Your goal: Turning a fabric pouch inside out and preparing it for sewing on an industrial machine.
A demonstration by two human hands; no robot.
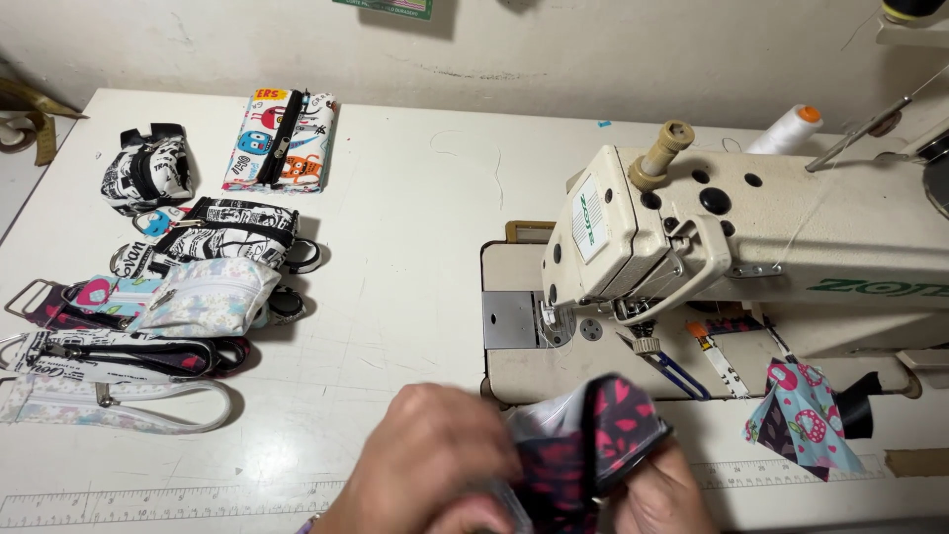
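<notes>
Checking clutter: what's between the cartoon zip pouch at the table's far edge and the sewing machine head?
Head view: only bare white tabletop lies between the cartoon pouch and the sewing machine head.

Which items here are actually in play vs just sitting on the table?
In hand:
- left hand and right hand, both gripping the black pouch with pink print
- sewing machine just behind the pouch

Lying about:
- finished pouches and wrist straps at the left
- cartoon-print zip pouch
- white thread cone
- blue fabric scrap
- printed ruler along the table edge
</notes>
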